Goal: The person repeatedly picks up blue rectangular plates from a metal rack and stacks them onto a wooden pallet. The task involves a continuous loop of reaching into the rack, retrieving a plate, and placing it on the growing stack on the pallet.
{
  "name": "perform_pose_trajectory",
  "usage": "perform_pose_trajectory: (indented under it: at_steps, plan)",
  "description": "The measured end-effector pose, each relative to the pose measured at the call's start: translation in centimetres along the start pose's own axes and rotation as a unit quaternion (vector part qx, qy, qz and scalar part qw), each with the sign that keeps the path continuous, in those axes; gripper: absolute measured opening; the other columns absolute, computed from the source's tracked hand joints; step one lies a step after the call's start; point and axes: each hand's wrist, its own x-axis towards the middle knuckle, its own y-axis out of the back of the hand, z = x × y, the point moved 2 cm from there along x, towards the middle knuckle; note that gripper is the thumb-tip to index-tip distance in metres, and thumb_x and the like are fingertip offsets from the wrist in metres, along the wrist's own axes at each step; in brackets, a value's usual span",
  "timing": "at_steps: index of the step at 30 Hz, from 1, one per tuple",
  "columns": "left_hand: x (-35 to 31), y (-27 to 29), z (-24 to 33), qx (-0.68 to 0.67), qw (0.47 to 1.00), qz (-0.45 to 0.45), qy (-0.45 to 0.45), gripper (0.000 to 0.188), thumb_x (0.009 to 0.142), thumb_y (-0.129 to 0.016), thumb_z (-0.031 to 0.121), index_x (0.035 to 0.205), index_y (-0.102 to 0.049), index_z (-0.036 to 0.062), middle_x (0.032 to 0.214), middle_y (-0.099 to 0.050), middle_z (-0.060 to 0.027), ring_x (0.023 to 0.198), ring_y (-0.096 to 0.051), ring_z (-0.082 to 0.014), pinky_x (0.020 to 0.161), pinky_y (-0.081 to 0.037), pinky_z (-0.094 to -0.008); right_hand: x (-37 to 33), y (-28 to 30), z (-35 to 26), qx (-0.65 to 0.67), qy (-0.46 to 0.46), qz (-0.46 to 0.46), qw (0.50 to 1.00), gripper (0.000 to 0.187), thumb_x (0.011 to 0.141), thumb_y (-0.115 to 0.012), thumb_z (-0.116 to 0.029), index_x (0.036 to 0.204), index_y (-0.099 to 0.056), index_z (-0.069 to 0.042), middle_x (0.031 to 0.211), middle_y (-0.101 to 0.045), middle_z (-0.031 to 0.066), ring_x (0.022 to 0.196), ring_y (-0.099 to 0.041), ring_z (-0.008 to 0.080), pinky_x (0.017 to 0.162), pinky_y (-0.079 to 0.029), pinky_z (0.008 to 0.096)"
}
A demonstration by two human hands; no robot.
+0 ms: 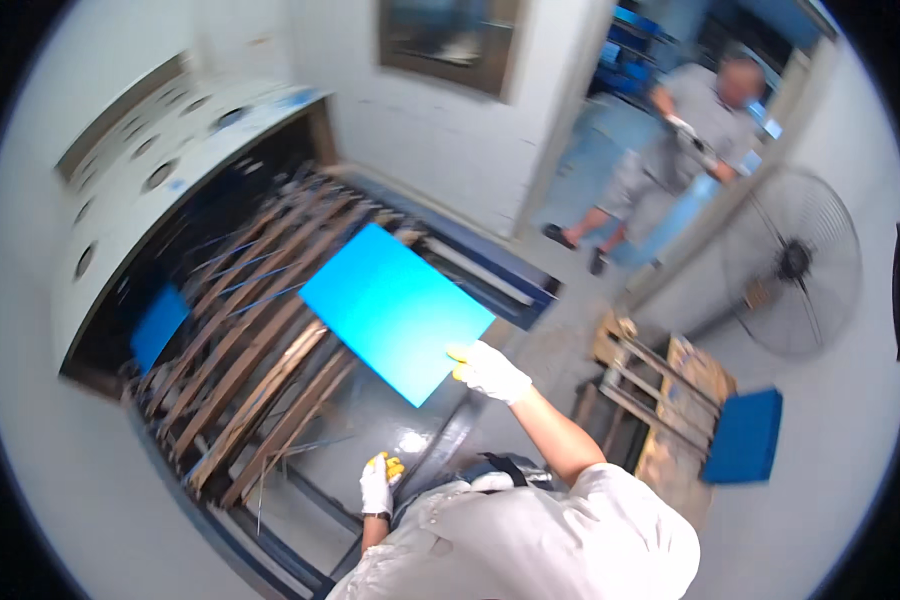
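Right hand (pixel 492 372) stretched forward, clamped on near edge of smooth blue rectangular sheet (pixel 395 310). Left hand (pixel 378 485) lower, apart, curled, grip unclear. Wooden slats (pixel 260 402) ahead-left of left hand.

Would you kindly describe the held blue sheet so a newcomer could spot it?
Find the slatted rack extending from the white hood with round holes. Partly over the rack, the right hand holds a bright blue rectangular sheet by one edge. Unlike the blue panel under the hood and blue block near the fan, it is held.
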Motion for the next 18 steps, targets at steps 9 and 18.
perform_pose_trajectory:
  at_steps: [9, 18]
  plan:
    - [2.0, -10.4, -3.8, 0.273, 0.928, -0.242, 0.072, 0.023, 0.086, -0.048, 0.024, 0.098, -0.053, 0.0051, 0.08, -0.06, -0.0068, 0.062, -0.058, -0.0124, 0.051, -0.047, -0.0226, -23.1, 20.0, -5.6, 0.108, -0.204, 0.323, 0.918, 0.02, 0.08, -0.058, -0.024, 0.083, -0.055, -0.004, 0.065, -0.056, 0.0016, 0.048, -0.053, 0.0084, 0.041, -0.04, 0.0192]
    - [-4.8, -24.8, -4.9, 0.397, 0.841, -0.365, 0.026, 0.027, 0.086, -0.049, 0.024, 0.103, -0.052, 0.0045, 0.08, -0.06, -0.0067, 0.065, -0.058, -0.0138, 0.059, -0.048, -0.025, -46.0, 33.0, -11.3, -0.121, -0.298, 0.703, 0.634, 0.015, 0.074, -0.053, -0.007, 0.081, -0.051, 0.007, 0.063, -0.056, 0.015, 0.048, -0.058, 0.0199, 0.036, -0.043, 0.0273]
